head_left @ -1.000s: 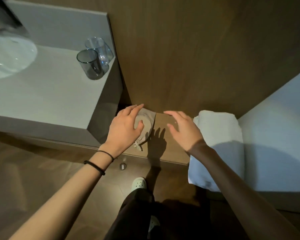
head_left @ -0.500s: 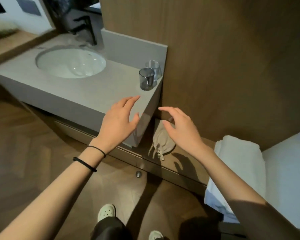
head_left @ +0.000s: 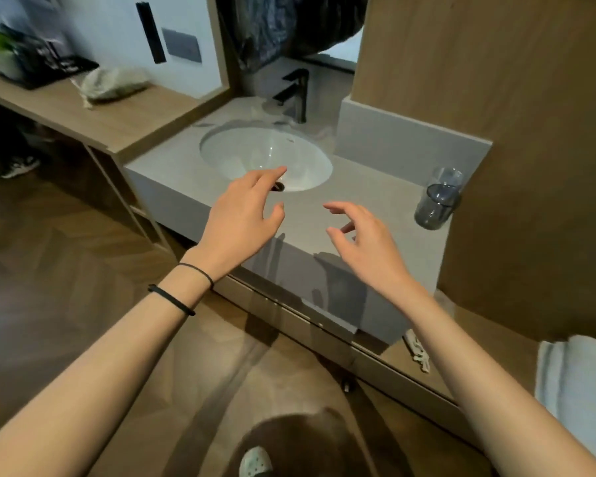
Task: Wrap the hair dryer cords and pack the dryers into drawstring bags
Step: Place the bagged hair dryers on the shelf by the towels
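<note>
Now left hand [head_left: 241, 215] and right hand [head_left: 369, 249] hover mid-frame over the desk [head_left: 375, 187], both relaxed open, holding nothing; drawstring bag [head_left: 416, 351] lies lower right on low shelf [head_left: 394, 356], partly hidden.

Both hands [head_left: 310, 228] outstretched, empty, relaxed.

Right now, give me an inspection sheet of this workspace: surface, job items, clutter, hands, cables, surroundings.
Surface: grey vanity counter with white basin.
Job's things: beige drawstring bag on the low shelf, partly behind the right forearm; pale bundle on the wooden desk, blurred; no dryer seen.
Clutter: two tumblers at the counter's right edge; white towel.
Grippers: left hand and right hand open, empty, above the counter.
Cables: nothing seen.
Surroundings: black faucet, wood wall, wood floor.
</note>
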`<state>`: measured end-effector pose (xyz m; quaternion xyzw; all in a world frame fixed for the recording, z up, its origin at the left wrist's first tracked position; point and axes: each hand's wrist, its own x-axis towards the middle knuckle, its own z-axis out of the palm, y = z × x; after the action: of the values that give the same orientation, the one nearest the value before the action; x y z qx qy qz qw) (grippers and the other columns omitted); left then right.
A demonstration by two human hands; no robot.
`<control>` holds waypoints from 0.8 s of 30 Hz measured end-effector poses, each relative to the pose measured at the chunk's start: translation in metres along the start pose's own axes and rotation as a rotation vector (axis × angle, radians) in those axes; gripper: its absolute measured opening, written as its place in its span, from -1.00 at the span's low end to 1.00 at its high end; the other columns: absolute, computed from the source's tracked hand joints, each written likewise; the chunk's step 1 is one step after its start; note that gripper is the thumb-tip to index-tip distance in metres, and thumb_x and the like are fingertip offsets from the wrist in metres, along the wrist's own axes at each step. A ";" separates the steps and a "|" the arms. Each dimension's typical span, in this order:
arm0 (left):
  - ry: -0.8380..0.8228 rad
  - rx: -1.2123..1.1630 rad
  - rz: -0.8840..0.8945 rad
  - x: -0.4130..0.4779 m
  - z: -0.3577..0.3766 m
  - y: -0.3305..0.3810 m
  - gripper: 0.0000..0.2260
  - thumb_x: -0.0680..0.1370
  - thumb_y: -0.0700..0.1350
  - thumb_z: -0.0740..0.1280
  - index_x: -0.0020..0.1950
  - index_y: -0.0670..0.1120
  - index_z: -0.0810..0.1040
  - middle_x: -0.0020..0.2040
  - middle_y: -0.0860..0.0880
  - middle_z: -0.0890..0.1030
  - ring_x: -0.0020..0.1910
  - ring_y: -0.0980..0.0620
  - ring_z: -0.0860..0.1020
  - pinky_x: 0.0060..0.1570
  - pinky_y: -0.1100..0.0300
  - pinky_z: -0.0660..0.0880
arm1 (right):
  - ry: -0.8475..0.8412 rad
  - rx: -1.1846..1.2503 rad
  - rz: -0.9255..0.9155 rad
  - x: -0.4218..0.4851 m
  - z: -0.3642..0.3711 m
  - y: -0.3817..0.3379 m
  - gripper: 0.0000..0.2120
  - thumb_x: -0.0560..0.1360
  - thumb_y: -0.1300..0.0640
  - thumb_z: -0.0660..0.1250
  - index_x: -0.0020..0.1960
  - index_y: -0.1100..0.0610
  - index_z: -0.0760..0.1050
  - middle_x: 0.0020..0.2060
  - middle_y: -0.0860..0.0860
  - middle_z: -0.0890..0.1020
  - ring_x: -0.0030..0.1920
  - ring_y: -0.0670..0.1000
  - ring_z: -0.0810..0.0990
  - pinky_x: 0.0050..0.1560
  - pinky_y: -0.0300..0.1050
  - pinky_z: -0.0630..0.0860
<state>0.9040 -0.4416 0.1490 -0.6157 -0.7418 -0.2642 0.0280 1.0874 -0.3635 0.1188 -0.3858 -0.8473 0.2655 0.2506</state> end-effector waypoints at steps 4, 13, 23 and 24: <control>0.047 -0.013 -0.018 0.027 -0.026 -0.060 -0.54 0.58 -0.05 0.21 0.48 0.02 0.25 0.39 -0.02 0.41 0.35 -0.01 0.36 0.24 0.14 0.34 | -0.021 -0.015 -0.047 0.051 0.035 -0.041 -0.65 0.57 0.04 0.23 0.35 -0.09 0.36 0.25 -0.13 0.48 0.03 -0.09 0.50 0.04 -0.07 0.49; 0.136 0.005 -0.125 0.089 -0.063 -0.214 -0.55 0.58 -0.04 0.20 0.47 0.02 0.27 0.37 -0.03 0.43 0.32 0.00 0.39 0.24 0.14 0.34 | -0.069 0.007 -0.162 0.195 0.141 -0.104 -0.66 0.57 0.03 0.23 0.34 -0.10 0.36 0.23 -0.12 0.48 0.03 -0.12 0.49 0.03 -0.09 0.54; 0.116 0.039 -0.249 0.187 -0.088 -0.390 -0.53 0.57 -0.06 0.25 0.48 0.01 0.26 0.35 -0.05 0.42 0.29 -0.03 0.41 0.19 0.11 0.41 | -0.189 0.036 -0.245 0.382 0.262 -0.178 -0.65 0.57 0.07 0.23 0.35 -0.07 0.37 0.26 -0.09 0.47 0.13 -0.10 0.47 0.08 -0.17 0.46; 0.108 0.038 -0.265 0.196 -0.091 -0.406 -0.53 0.57 -0.05 0.24 0.48 0.02 0.26 0.36 -0.05 0.42 0.30 -0.02 0.41 0.19 0.11 0.41 | -0.202 0.032 -0.249 0.397 0.273 -0.187 -0.66 0.57 0.07 0.23 0.34 -0.07 0.38 0.27 -0.10 0.47 0.15 -0.11 0.47 0.09 -0.17 0.45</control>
<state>0.4540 -0.3460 0.1534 -0.4966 -0.8189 -0.2844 0.0443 0.5890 -0.2261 0.1266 -0.2449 -0.9052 0.2830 0.2012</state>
